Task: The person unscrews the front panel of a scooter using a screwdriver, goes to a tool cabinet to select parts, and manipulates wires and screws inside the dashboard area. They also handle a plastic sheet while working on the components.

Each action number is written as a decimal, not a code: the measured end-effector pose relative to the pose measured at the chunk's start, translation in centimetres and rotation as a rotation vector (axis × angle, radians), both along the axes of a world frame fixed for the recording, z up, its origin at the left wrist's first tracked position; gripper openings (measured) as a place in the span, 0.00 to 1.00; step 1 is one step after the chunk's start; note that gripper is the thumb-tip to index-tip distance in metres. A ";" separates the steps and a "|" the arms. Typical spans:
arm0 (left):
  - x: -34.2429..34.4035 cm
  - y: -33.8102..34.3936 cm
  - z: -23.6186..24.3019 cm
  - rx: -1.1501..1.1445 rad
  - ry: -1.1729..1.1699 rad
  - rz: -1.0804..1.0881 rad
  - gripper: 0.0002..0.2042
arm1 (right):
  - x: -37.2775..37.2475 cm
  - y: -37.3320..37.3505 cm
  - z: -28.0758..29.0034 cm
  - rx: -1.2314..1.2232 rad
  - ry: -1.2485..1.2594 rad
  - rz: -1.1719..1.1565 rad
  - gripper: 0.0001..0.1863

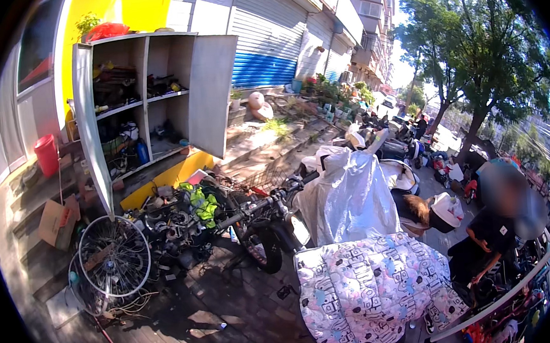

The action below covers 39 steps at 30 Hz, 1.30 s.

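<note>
Neither my left hand nor my right hand shows. In front stands a dark motorbike (267,226) with wide handlebars, side-on beside a heap of parts. A patterned quilted cover (373,292), pink, white and black, drapes over something at the lower right, and a silvery sheet (353,195) hangs over another vehicle behind it. On the left, a bare spoked wheel rim (114,256) leans against the heap of dark metal parts (171,233). A bright yellow-green vest or cloth (204,205) lies on top of the heap.
Above the heap, a metal cabinet (149,100) has both doors swung wide, its shelves full of tools and parts. A red bucket (46,155) and cardboard box (57,222) sit on steps at left. Another person (487,236) in dark clothes is at right, beside a metal rail (507,292).
</note>
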State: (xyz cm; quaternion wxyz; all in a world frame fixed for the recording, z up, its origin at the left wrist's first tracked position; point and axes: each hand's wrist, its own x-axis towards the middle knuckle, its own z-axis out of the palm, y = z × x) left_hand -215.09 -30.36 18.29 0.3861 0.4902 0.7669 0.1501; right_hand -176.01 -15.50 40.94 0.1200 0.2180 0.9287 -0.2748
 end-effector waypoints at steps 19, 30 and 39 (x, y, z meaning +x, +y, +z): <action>-10.4 -27.3 -3.5 -0.118 0.187 0.194 0.13 | -33.1 6.6 2.1 -0.231 0.350 0.069 0.17; -33.2 -8.8 2.5 0.191 -0.178 1.021 0.15 | -50.8 33.3 16.3 -1.560 0.877 -0.125 0.28; -51.0 9.0 7.7 0.390 -0.421 1.592 0.19 | -62.9 32.5 18.9 -0.269 0.307 -0.216 0.18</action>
